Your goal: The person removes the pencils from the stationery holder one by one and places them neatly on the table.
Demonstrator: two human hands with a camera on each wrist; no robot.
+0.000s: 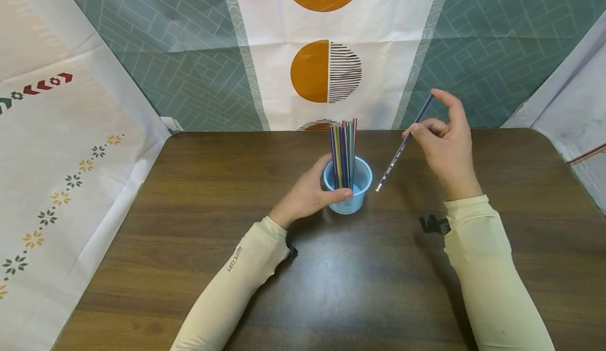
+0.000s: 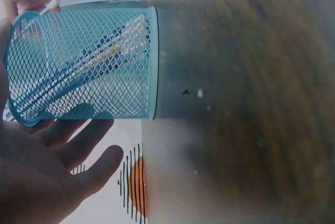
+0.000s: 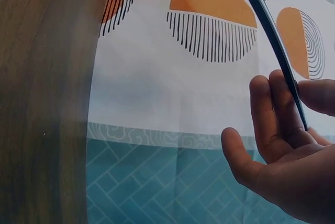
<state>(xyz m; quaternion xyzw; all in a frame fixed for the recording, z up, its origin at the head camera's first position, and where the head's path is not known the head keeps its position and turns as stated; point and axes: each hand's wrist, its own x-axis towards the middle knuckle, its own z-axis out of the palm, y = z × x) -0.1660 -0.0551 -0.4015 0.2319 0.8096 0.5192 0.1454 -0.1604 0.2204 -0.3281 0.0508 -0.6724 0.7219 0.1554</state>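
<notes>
A light blue mesh cup (image 1: 349, 193) stands on the brown table (image 1: 331, 277) and holds several coloured pencils (image 1: 344, 151) upright. My left hand (image 1: 310, 193) wraps round the cup's left side, thumb across its front; the left wrist view shows the mesh cup (image 2: 89, 62) against my fingers (image 2: 78, 145). To the right of the cup, my right hand (image 1: 445, 140) is raised and pinches a dark blue pencil (image 1: 404, 143), slanted with its lower end toward the cup. In the right wrist view the dark pencil (image 3: 272, 35) runs between my thumb and fingers (image 3: 272, 114).
A patterned curtain with orange circles (image 1: 326, 72) hangs behind the table. White printed cloth (image 1: 57, 172) covers the left side. Small black camera mounts (image 1: 435, 224) sit at both wrists.
</notes>
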